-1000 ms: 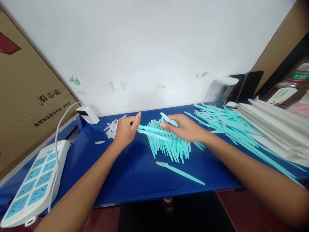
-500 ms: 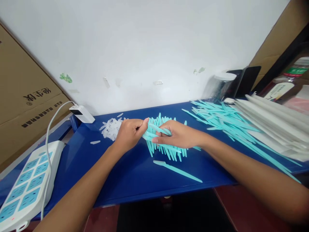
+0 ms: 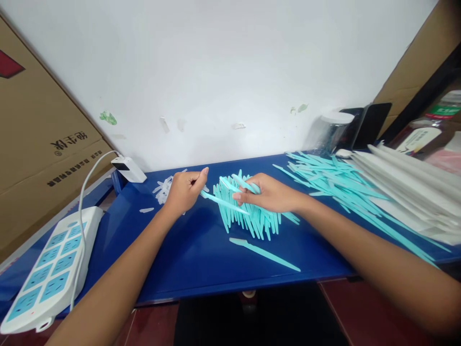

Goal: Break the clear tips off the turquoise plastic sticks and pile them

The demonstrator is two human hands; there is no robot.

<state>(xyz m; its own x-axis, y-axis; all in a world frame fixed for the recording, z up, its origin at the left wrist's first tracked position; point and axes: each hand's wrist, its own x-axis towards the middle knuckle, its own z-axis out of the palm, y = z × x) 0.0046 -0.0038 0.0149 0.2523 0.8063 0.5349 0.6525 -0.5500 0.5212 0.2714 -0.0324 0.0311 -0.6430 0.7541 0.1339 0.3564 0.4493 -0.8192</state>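
Note:
My left hand (image 3: 184,191) is closed in a pinch around the head end of a turquoise eyebrow razor (image 3: 226,203), whose handle slants down to the right. My right hand (image 3: 270,193) grips a few more turquoise razors (image 3: 248,184) between thumb and fingers. Beneath it lies a row-like heap of razors (image 3: 257,225) on the blue table (image 3: 194,269). Just left of my left hand is a pile of small translucent white caps (image 3: 163,190), partly hidden by that hand. One single razor (image 3: 266,254) rests near the table's front edge.
A loose pile of razors (image 3: 324,178) spreads at the right, beside stacked white packets (image 3: 414,187). Behind stand a lidded jar (image 3: 333,129) and a bottle (image 3: 419,137). At the left are a power strip (image 3: 54,269), a small white device (image 3: 129,169) and a cardboard box (image 3: 46,129).
My hands have drawn apart, the left one moving left with one razor in its fingers. The right hand keeps its razors. The view has shifted slightly.

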